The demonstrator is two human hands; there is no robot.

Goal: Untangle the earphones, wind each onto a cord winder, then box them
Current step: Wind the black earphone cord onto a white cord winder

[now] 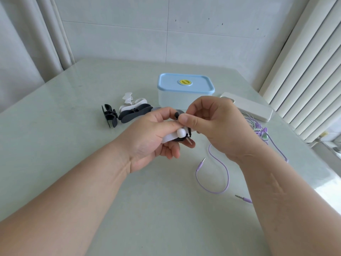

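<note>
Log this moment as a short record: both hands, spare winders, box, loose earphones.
left hand: holds a white winder with black cord on it
right hand: pinches the black earbud just above that winder
spare winders: black, white and grey, on the table left of the box
box: lidded, behind the hands
purple earphones: loose on the table, right of the hands, not wound
white case: flat, right of the box
</note>
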